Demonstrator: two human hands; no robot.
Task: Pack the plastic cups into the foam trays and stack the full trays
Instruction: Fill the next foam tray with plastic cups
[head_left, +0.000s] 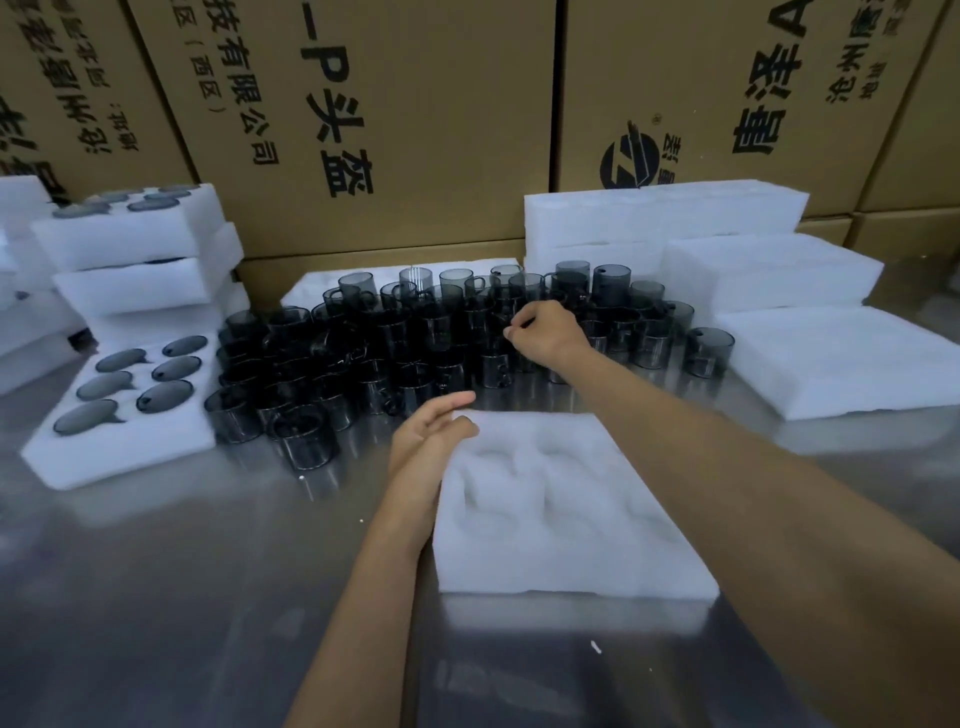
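An empty white foam tray (566, 551) with hollow pockets lies on the steel table right in front of me. My left hand (431, 436) rests against its far left corner, fingers relaxed and nearly straight. Behind the tray stands a dense cluster of smoky grey plastic cups (395, 343) with handles. My right hand (545, 332) reaches over the tray into that cluster, its fingers curled and pinching a cup near the middle. A full foam tray (156, 441) with several cups in its pockets lies at the left.
A stack of full foam trays (135, 244) stands at the back left. Piles of empty foam trays (769, 275) sit at the back right and right. Large cardboard boxes (395, 114) wall off the back. The steel table (208, 597) stretches toward me.
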